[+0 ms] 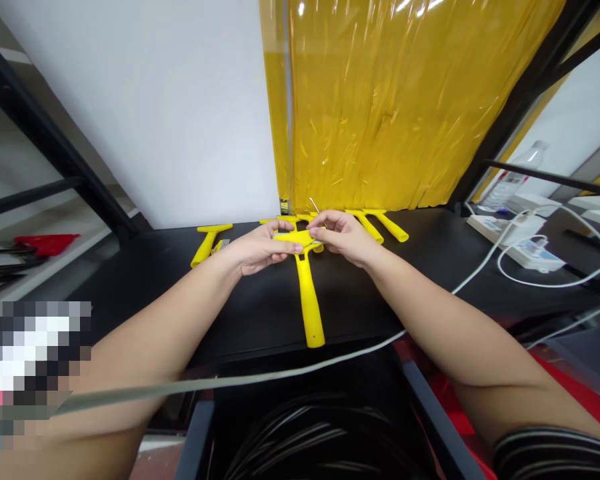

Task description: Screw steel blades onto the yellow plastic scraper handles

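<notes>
A yellow T-shaped handle [311, 303] points its long grip toward me, with its wide head raised between my hands. My left hand [264, 250] pinches the left side of that head, thumb in front and fingers behind. At the head's right side, my right hand [344, 235] is closed, its thumb and fingertips against the yellow plastic. A thin metal rod [314, 205] sticks up just behind the right fingers; whether they hold it is hidden. More yellow T-shaped pieces [393, 225] lie behind my hands, and another yellow T-shaped piece [207, 243] lies to the left.
The black tabletop [260, 313] ends close in front of me. A white cable [300, 370] runs across before its edge. White power strips [517, 243] and a plastic bottle [517, 173] stand at right. A white panel and yellow plastic sheeting [380, 100] close off the back.
</notes>
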The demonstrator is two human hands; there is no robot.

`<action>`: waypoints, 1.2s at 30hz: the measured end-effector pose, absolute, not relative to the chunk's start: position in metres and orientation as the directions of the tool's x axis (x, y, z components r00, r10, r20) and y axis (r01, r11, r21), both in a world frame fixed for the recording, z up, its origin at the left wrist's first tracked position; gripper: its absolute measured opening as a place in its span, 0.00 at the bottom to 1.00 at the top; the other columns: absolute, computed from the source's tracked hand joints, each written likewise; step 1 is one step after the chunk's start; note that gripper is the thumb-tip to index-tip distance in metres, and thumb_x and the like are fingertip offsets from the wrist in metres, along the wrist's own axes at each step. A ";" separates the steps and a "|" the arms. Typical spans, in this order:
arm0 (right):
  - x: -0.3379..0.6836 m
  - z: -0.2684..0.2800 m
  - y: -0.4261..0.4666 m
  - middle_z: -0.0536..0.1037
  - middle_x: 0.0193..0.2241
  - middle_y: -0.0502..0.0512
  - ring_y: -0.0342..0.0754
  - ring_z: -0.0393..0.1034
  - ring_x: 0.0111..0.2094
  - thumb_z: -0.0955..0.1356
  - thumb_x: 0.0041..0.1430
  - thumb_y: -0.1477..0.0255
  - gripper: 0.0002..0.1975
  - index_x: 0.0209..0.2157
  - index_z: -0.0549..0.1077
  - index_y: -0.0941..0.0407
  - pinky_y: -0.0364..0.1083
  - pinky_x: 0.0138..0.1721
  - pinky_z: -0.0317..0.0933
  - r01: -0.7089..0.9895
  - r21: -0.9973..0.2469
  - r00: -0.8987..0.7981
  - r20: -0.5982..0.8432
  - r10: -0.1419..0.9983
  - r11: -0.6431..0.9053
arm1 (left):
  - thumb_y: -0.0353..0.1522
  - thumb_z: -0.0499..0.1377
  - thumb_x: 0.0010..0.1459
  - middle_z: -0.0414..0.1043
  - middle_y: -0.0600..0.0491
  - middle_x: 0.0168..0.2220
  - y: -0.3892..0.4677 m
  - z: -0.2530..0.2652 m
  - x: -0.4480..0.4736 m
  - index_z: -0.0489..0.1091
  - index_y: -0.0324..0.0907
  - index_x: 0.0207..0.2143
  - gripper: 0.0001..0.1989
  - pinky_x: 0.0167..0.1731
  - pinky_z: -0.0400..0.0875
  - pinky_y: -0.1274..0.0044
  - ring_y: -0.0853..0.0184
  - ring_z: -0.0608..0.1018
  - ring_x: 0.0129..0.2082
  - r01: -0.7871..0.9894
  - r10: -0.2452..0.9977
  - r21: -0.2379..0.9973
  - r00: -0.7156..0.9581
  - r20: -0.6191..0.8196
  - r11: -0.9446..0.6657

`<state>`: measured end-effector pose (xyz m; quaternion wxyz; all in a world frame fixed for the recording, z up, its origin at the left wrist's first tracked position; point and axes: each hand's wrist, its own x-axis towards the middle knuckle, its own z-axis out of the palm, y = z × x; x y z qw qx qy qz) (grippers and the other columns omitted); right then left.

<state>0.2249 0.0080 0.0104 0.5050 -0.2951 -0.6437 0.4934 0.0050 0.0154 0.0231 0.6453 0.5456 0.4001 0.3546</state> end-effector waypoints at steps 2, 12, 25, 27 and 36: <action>0.223 0.007 0.011 0.71 0.22 0.45 0.38 0.61 0.22 0.82 0.43 0.63 0.20 0.28 0.73 0.56 0.38 0.18 0.46 -0.107 -0.942 -0.272 0.335 0.902 0.318 | 0.23 0.79 0.42 0.74 0.59 0.27 0.015 0.020 0.009 0.63 0.42 0.48 0.36 0.18 0.59 0.87 0.80 0.69 0.17 -0.061 0.915 0.988 0.388 -0.108 0.142; 0.224 -0.008 0.024 0.71 0.21 0.46 0.36 0.57 0.20 0.79 0.44 0.67 0.16 0.25 0.70 0.56 0.40 0.19 0.47 -0.009 -0.946 -0.073 0.323 0.944 0.323 | 0.27 0.75 0.49 0.78 0.51 0.41 0.013 0.005 0.018 0.52 0.43 0.61 0.45 0.38 0.75 0.78 0.71 0.81 0.34 -0.103 0.938 0.992 0.332 0.103 -0.072; 0.236 -0.008 0.025 0.71 0.22 0.43 0.37 0.57 0.19 0.77 0.46 0.71 0.16 0.37 0.73 0.55 0.38 0.19 0.48 0.009 -0.967 -0.231 0.245 0.942 0.254 | 0.32 0.58 0.68 0.78 0.42 0.58 0.013 0.000 0.007 0.68 0.38 0.66 0.25 0.60 0.73 0.63 0.55 0.80 0.55 0.565 0.630 0.286 0.646 0.430 -0.774; 0.236 -0.006 0.023 0.72 0.23 0.44 0.36 0.59 0.18 0.76 0.48 0.71 0.14 0.36 0.73 0.55 0.37 0.17 0.44 -0.015 -0.983 -0.245 0.180 0.953 0.182 | 0.34 0.58 0.69 0.78 0.42 0.58 0.016 0.000 0.003 0.70 0.38 0.65 0.24 0.60 0.73 0.63 0.56 0.81 0.55 0.552 0.601 0.249 0.670 0.436 -0.796; 0.236 0.001 0.024 0.75 0.23 0.49 0.40 0.73 0.25 0.75 0.52 0.80 0.10 0.30 0.72 0.57 0.34 0.15 0.44 -0.122 -0.992 -0.144 0.035 0.989 0.018 | 0.34 0.56 0.72 0.81 0.44 0.52 0.019 0.003 -0.004 0.71 0.42 0.64 0.22 0.53 0.77 0.67 0.60 0.83 0.49 0.426 0.439 0.133 0.783 0.441 -0.895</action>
